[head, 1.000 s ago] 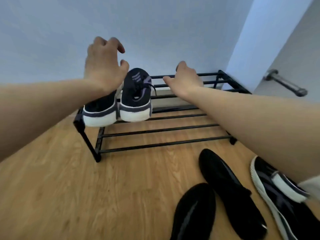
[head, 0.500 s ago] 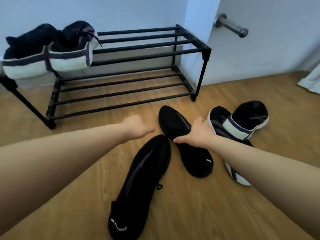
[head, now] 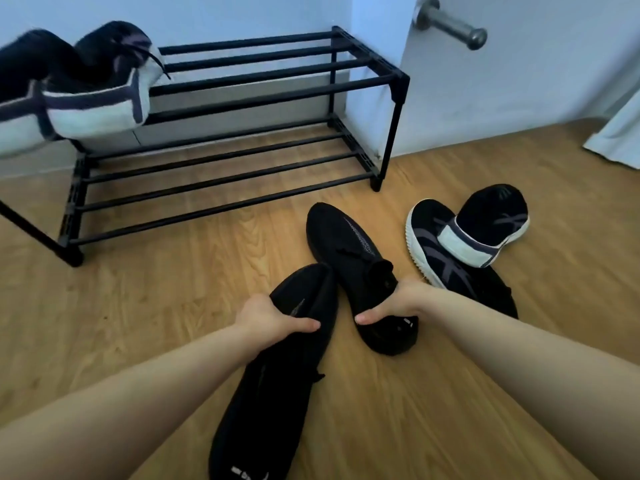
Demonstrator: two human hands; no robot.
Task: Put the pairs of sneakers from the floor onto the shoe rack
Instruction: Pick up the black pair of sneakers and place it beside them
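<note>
A black two-tier shoe rack stands against the wall. One pair of black sneakers with white heels sits at the left end of its top tier. On the wooden floor lie two all-black knit sneakers. My left hand grips the nearer black sneaker around its middle. My right hand is closed on the heel end of the farther black sneaker. To the right lies another black-and-white pair, one shoe resting on top of the other.
A white wall and door with a metal handle stand right of the rack. A pale curtain edge hangs at the far right. The rack's lower tier holds nothing, and bare wood floor spreads left of my arms.
My view swung down from the rack to the floor. Both hands left the rack, reached down, and closed on the two black knit sneakers.
</note>
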